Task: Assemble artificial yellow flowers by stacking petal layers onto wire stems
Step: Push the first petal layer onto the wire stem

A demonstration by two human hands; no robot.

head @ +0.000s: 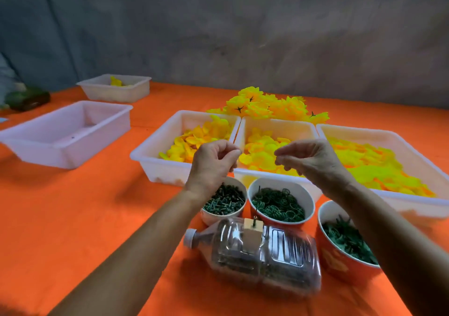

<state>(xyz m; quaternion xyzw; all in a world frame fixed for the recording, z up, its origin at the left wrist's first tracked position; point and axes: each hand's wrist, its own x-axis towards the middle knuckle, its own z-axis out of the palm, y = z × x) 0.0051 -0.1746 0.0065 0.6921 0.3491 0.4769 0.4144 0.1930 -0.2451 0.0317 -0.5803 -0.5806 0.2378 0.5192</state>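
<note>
Orange-clothed table (pixel 97 218) is carrying petal trays; left hand (pixel 213 165) is pinching a thin wire stem (pixel 235 138) near-upright, while right hand (pixel 306 157), fingers loosely curled and empty, is hovering directly over the middle petal tray (pixel 277 126).

Orange table (pixel 73 218), trays (pixel 65 133), cups (pixel 279 204)

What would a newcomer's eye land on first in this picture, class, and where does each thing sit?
First, the orange tablecloth across the whole table, and the three white trays of yellow petals in the middle. Behind them lies a heap of finished yellow flowers. In front, the left hand and right hand are raised above cups of green parts, with a clear plastic bottle lying nearest.
</note>
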